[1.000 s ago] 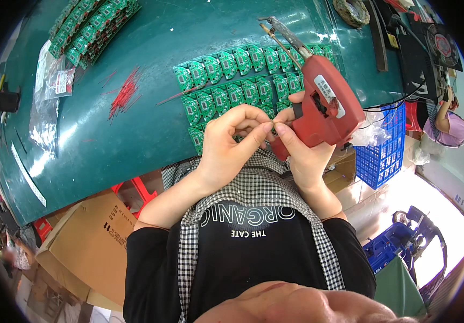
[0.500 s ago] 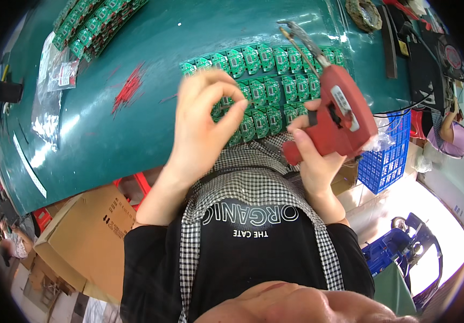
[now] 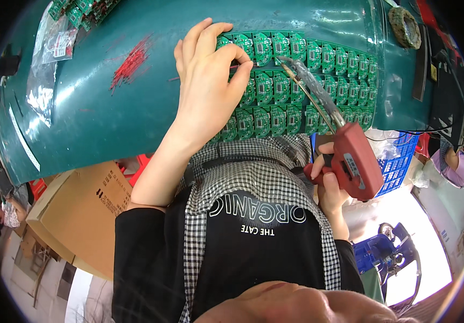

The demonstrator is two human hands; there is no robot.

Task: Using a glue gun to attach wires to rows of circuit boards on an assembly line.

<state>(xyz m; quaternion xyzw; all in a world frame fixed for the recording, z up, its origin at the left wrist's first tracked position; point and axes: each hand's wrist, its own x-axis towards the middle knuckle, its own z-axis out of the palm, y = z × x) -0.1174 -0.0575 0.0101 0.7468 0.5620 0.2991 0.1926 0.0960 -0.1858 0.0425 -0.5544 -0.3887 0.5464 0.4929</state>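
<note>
My left hand (image 3: 202,89) is over the left end of the rows of green circuit boards (image 3: 264,87). Its thumb and forefinger are pinched together, with a thin red wire (image 3: 234,67) showing at them; the other fingers are raised. In my right hand (image 3: 329,188) is a red soldering gun (image 3: 357,161), gripped by its handle with a finger near the trigger. The gun's long grey barrel and thin metal tube point up and left. Its tip lies over the upper board rows, right of my left hand; whether it touches a board I cannot tell.
Loose red wires (image 3: 130,62) lie in a pile on the green table (image 3: 156,134). Clear plastic bags (image 3: 46,81) and stacked boards (image 3: 84,12) are at the left. A roll of tape (image 3: 404,27) sits far right. A blue crate (image 3: 396,167) and cardboard box (image 3: 84,215) stand below the table.
My left hand has moved up against the upper board rows, fingers pinched. The soldering gun has shifted right and down relative to my body, its tip now over the boards. The whole view has shifted slightly.
</note>
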